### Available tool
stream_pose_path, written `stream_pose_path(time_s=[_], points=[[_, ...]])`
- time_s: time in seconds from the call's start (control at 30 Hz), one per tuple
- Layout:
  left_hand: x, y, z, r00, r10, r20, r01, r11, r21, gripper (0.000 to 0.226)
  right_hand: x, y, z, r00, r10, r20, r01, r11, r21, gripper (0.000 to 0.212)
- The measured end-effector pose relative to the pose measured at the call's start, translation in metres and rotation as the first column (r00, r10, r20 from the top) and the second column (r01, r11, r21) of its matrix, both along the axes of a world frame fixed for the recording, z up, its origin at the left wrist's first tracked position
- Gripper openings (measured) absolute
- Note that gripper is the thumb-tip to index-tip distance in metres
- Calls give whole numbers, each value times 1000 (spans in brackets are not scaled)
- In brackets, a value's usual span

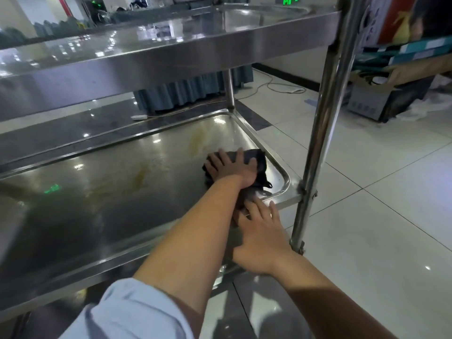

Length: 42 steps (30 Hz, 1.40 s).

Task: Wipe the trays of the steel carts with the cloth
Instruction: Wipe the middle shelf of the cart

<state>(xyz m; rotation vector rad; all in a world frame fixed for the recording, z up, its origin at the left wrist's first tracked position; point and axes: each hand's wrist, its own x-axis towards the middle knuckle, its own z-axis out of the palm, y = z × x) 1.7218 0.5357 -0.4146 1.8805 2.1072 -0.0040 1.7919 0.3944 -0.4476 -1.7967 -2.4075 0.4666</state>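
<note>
Two hands are at the lower tray (pixel 285 178)'s near right corner: the dark cloth (pixel 256 160) is pressed flat there under the left hand (pixel 232 167), fingers spread, while the right hand (pixel 259 231) rests open-fingered on the rim. Yellowish stains (pixel 199 138) farther in could be missed if wiping stays confined to the corner.

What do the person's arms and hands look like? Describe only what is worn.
The left hand and right hand are bare: no gloves, rings, watch or bands show. The left arm wears a light blue sleeve pushed up near the elbow. No sleeve shows on the right forearm.
</note>
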Motion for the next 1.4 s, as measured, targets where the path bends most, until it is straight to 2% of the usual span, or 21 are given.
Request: stream_pose_path(time_s=[0.1, 0.17, 0.3, 0.4, 0.53, 0.8, 0.9, 0.97, 1.07, 1.13, 1.2, 1.23, 1.3, 1.33, 1.4], points=[[38, 1, 1, 974, -225, 10, 225, 974, -4, 62, 2, 1, 0, 996, 48, 82, -47, 999, -13, 98], [46, 0, 0, 947, -321, 30, 321, 947, -7, 61, 4, 1, 3, 990, 85, 112, -79, 996, -50, 102], [34, -9, -1, 910, -411, 59, 413, 910, -26, 62, 1, 4, 1, 990, 74, 121, -62, 993, -100, 100], [15, -21, -4, 893, -445, 68, 448, 893, -41, 62, 3, 6, 5, 997, 68, 43, -61, 986, -158, 98], [-7, -26, -3, 931, -358, 65, 362, 930, -59, 61, 12, 7, 9, 996, 78, -49, -85, 980, -180, 95], [-77, -42, -7, 998, -21, 55, 22, 1000, -19, 62, 16, 3, 8, 996, 85, -13, -86, 988, -129, 90], [-118, -62, -10, 999, 33, 37, -33, 999, -9, 61, 14, 2, 10, 987, 12, -160, -19, 999, -44, 69], [-137, -83, -12, 998, 44, 39, -44, 999, 17, 59, 15, 0, 16, 913, -110, -392, 129, 991, 22, 44], [-147, -113, -13, 998, 54, 32, -56, 998, 43, 58, 21, -4, 31, 676, -284, -680, 442, 895, 65, 23], [-144, -128, -12, 997, 64, 44, -66, 997, 29, 58, 30, -8, 41, 526, -281, -802, 631, 762, 147, 22], [-142, -137, -10, 998, 48, 36, -49, 998, 26, 60, 41, -10, 52, 387, -252, -887, 745, 652, 140, 43], [-140, -142, -9, 999, 31, 25, -32, 999, 28, 62, 48, -9, 56, 342, -260, -903, 761, 640, 104, 55], [-136, -148, -6, 1000, -28, -9, 28, 999, 25, 68, 65, 0, 60, 273, -302, -913, 702, 711, -26, 71], [-133, -150, -5, 998, -63, -15, 64, 998, 19, 74, 72, 5, 62, 228, -307, -924, 638, 764, -96, 71], [-126, -153, -3, 990, -138, -6, 138, 990, 11, 91, 84, 14, 64, 173, -281, -944, 532, 833, -150, 54]])
